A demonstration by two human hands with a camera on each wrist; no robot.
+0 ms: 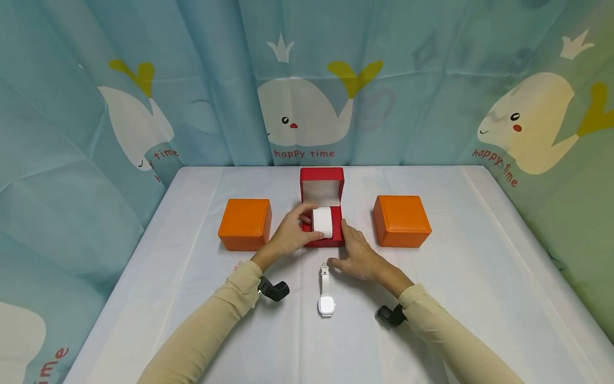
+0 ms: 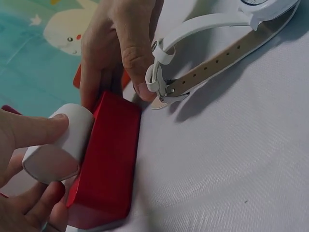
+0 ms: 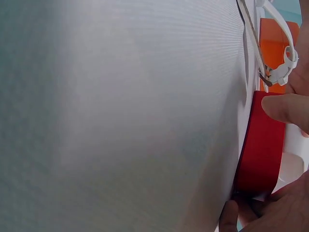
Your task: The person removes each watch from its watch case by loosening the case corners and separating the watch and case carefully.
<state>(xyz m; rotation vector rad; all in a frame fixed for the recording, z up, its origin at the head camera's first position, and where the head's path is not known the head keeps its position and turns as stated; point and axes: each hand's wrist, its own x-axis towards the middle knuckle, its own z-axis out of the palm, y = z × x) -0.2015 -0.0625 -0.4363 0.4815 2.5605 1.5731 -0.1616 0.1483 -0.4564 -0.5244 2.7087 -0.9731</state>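
My left hand (image 1: 290,232) grips a white watch cushion (image 1: 322,222) between thumb and fingers. The cushion is at the red watch box (image 2: 116,154), whose lid stands raised at the back; how deep it sits is hard to judge. Against the box's right side rest the fingers of my right hand (image 1: 360,256), with the thumb held apart near the front corner. A white wristwatch (image 1: 326,304) lies in front of the box, its buckled strap (image 2: 188,79) pointing towards it. In the right wrist view, the left thumb (image 3: 287,108) overlaps the red box.
Two lidded orange boxes stand on the white-covered table, one to the left (image 1: 243,224) and one to the right (image 1: 402,221) of the red box. A blue curtain (image 1: 206,106) with whale prints hangs behind the table. Each wrist carries a black camera.
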